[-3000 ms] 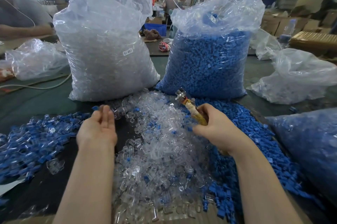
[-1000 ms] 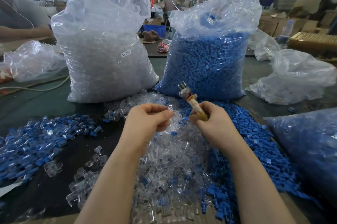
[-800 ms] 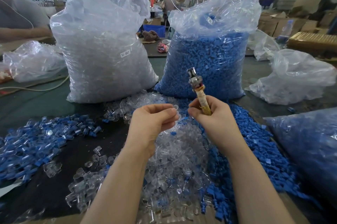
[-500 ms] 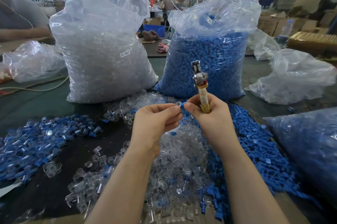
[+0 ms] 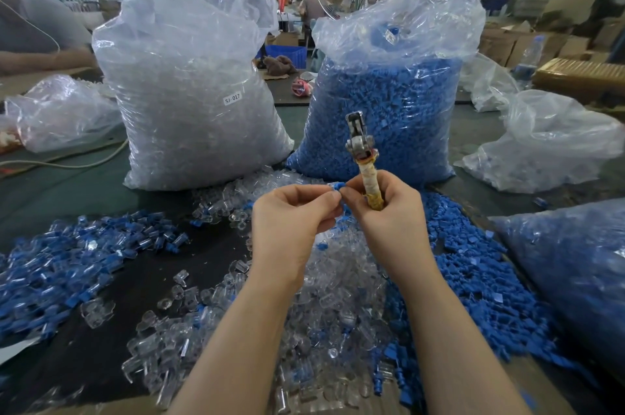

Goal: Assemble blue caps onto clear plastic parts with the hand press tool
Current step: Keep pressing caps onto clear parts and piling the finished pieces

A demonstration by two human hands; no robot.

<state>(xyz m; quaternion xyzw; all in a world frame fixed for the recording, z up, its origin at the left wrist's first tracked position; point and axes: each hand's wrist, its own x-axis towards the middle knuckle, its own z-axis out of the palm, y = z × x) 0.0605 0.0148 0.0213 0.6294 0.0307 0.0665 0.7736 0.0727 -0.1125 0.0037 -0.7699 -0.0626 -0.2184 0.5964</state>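
My right hand (image 5: 389, 211) grips the tape-wrapped handle of the hand press tool (image 5: 360, 147), which stands upright with its metal jaws on top. My left hand (image 5: 291, 215) is curled beside it, fingertips meeting the right thumb around a small blue cap (image 5: 337, 185); whether a clear part is also between the fingers is hidden. Below the hands lies a heap of loose clear plastic parts (image 5: 324, 306), with a heap of loose blue caps (image 5: 473, 272) to its right. A pile of assembled blue-capped pieces (image 5: 67, 259) lies at the left.
Two tall plastic sacks stand behind: clear parts (image 5: 196, 103) at left, blue caps (image 5: 385, 100) at right. More bags lie at the far left (image 5: 61, 110), right (image 5: 548, 144) and near right (image 5: 575, 265). A cable (image 5: 67, 162) runs across the green table. Another person's arm (image 5: 44, 56) rests at far left.
My left hand came from the left pile to meet the right hand. The press tool swung from leaning left to upright and rose. A blue cap now shows between the fingertips.
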